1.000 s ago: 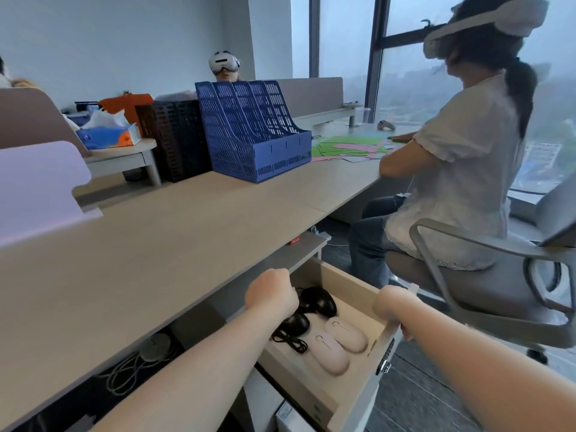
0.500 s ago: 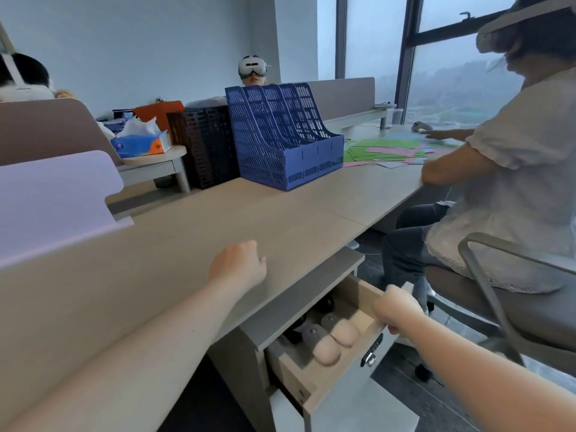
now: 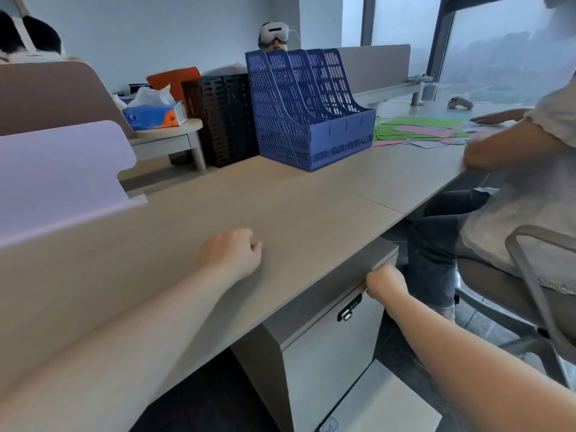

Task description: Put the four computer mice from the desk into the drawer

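The drawer under the desk is pushed in, flush with the cabinet; the mice are hidden inside it. My right hand presses against the drawer's top front edge, fingers curled on it, just above the combination lock. My left hand rests on the desk top as a loose fist with nothing in it. No mouse is visible on the desk.
A blue file rack and a black one stand at the back of the desk, with a tissue box further left. A person on an office chair sits close on the right, handling coloured papers.
The drawer went from open, with four mice showing inside, to shut. My right hand pushed it in. My left hand rose from the drawer onto the desk top.
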The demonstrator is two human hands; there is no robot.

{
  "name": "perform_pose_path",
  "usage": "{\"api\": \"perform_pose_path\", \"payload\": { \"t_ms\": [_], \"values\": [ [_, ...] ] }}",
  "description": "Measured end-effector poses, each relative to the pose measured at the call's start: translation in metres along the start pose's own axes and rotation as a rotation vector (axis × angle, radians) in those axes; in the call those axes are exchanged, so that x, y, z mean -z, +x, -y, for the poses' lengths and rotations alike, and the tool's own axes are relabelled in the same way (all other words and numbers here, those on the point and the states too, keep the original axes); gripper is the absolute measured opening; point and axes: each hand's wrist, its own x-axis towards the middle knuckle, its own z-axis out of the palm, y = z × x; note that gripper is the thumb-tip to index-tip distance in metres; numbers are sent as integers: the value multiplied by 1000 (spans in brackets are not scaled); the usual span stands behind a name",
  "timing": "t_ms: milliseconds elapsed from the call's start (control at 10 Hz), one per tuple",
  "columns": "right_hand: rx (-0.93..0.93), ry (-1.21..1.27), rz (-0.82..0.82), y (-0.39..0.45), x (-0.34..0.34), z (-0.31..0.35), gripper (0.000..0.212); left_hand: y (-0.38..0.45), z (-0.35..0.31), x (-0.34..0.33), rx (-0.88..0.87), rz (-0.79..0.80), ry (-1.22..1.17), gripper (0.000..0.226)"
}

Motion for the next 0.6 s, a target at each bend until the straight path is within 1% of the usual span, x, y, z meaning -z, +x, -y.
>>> {"api": "perform_pose_path", "payload": {
  "t_ms": [100,200,400,500,600],
  "values": [
    [0,79,-50,3,-2,-4,31,2,-1,-2,3,-32,4,32],
    [32,37,-65,3,-2,-8,33,2,-5,-4,2,-37,13,26],
    [67,-202,62,-1,7,6,33,-5,-7,9,11,52,0,30],
    [83,-223,57,-13,16,20,28,-13,-9,22,10,49,-6,31],
    [108,-185,59,-26,22,30,8,-25,-11,34,41,35,-9,32]
  ]
}}
